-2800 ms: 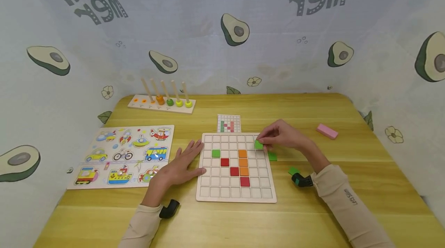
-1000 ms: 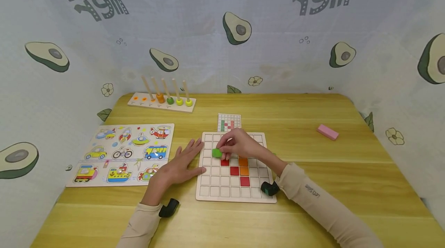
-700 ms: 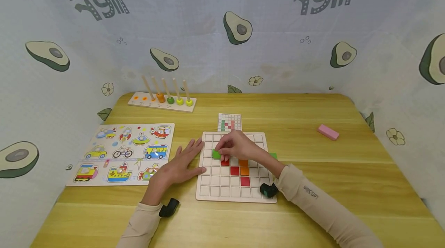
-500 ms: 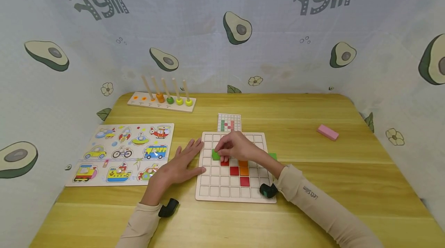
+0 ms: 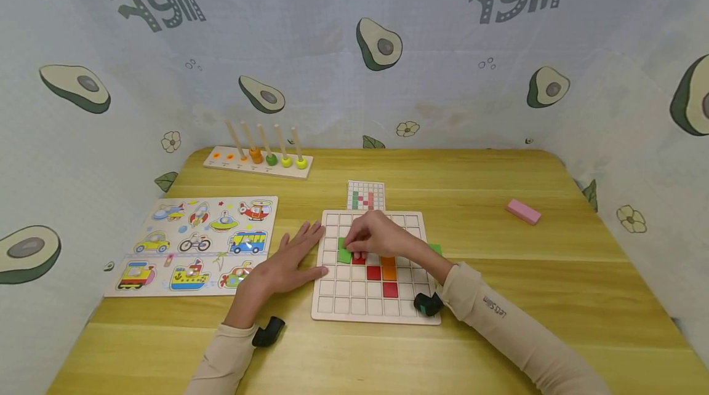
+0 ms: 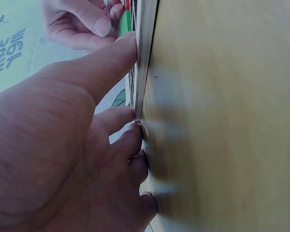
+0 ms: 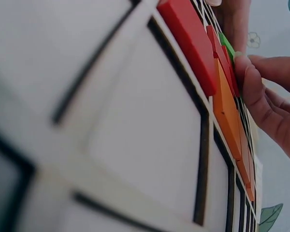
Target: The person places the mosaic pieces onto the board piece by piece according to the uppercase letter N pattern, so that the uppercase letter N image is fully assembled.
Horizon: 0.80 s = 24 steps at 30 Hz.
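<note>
The wooden grid board (image 5: 327,296) lies flat, with red tiles (image 5: 390,289) in a diagonal and orange tiles (image 5: 389,266) in a column. My right hand (image 5: 382,236) is over its upper left part, thumb and fingertips pinching a green tile (image 5: 344,255) at the cell below another green tile (image 5: 341,242). In the right wrist view the fingertips sit right by the red and green tiles (image 7: 226,46). My left hand (image 5: 285,266) rests with spread fingers on the table, thumb and fingertips against the board's left edge, as the left wrist view also shows.
A pattern card (image 5: 365,195) lies behind the board. One more green tile (image 5: 435,248) shows beyond its right edge, partly behind my right forearm. A vehicle puzzle (image 5: 194,247) is at left, a peg stacker (image 5: 257,161) behind it, and a pink block (image 5: 523,211) at right.
My right hand has carried a green tile from the board's upper right to the left column and lowered it below the first green tile. The left hand stays in place.
</note>
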### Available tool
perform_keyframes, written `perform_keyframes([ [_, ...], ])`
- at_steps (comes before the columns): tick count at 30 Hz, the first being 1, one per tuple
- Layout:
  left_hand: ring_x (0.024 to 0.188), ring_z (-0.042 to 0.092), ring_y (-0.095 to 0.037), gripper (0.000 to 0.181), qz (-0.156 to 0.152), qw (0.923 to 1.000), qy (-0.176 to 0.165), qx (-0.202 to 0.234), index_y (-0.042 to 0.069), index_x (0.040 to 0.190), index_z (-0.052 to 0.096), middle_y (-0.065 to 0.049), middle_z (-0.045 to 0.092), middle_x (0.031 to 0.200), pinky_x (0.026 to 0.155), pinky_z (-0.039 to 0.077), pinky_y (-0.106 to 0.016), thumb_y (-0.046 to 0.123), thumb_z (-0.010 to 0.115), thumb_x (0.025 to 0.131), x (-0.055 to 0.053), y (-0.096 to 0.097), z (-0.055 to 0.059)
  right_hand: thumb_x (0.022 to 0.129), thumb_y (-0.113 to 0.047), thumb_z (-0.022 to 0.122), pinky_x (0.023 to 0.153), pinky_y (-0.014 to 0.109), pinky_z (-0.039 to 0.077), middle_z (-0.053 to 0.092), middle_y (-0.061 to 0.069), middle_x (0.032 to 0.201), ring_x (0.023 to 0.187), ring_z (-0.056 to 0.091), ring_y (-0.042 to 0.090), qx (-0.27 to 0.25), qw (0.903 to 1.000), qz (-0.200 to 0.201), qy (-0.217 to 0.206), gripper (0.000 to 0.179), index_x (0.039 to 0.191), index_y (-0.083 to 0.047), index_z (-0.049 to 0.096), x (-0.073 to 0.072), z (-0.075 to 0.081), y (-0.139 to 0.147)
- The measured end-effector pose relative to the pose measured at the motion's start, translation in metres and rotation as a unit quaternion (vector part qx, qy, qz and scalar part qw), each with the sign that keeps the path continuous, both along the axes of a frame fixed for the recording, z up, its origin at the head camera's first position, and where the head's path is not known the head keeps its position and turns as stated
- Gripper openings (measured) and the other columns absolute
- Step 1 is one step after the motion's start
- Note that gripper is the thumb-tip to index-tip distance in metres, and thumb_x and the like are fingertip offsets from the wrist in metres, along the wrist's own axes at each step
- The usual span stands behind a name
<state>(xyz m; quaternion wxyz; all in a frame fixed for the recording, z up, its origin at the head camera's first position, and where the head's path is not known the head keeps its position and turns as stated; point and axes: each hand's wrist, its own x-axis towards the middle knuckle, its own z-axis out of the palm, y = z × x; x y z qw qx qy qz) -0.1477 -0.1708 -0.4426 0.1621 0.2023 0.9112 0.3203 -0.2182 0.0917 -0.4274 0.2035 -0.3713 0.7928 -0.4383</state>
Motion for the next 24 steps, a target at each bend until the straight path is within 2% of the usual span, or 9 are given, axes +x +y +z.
perform_keyframes([
  [5, 0.168, 0.001, -0.034, 0.084, -0.002, 1.0, 0.004, 0.003, 0.006, 0.172, 0.024, -0.011, 0.014, 0.181, 0.132, -0.004, -0.063, 0.031, 0.069, 0.106, 0.0003, -0.0001, 0.0003, 0.096, 0.001, 0.079, 0.071, 0.024, 0.062, 0.078, 0.005, 0.088, 0.071, 0.069, 0.011, 0.013, 0.9997, 0.014, 0.016, 0.009, 0.102, 0.001, 0.085, -0.0018, 0.0004, 0.0005],
  [14, 0.168, 0.001, -0.033, 0.084, 0.001, 1.0, 0.005, -0.002, 0.006, 0.172, 0.024, -0.011, 0.014, 0.181, 0.133, -0.004, -0.062, 0.032, 0.069, 0.106, 0.0005, 0.0, 0.0005, 0.098, -0.003, 0.079, 0.085, 0.023, 0.061, 0.076, 0.001, 0.094, 0.085, 0.065, 0.004, 0.028, 0.997, 0.054, 0.049, 0.009, 0.103, -0.002, 0.086, -0.0007, 0.0024, 0.001],
  [24, 0.168, 0.003, -0.035, 0.083, -0.003, 1.0, 0.008, 0.003, 0.006, 0.172, 0.024, -0.012, 0.015, 0.181, 0.132, -0.003, -0.063, 0.03, 0.069, 0.106, 0.001, 0.0001, 0.0, 0.099, -0.009, 0.079, 0.08, 0.022, 0.058, 0.076, -0.003, 0.097, 0.083, 0.062, 0.002, 0.056, 0.995, 0.046, 0.069, 0.015, 0.113, -0.004, 0.085, 0.0005, 0.0036, 0.0041],
])
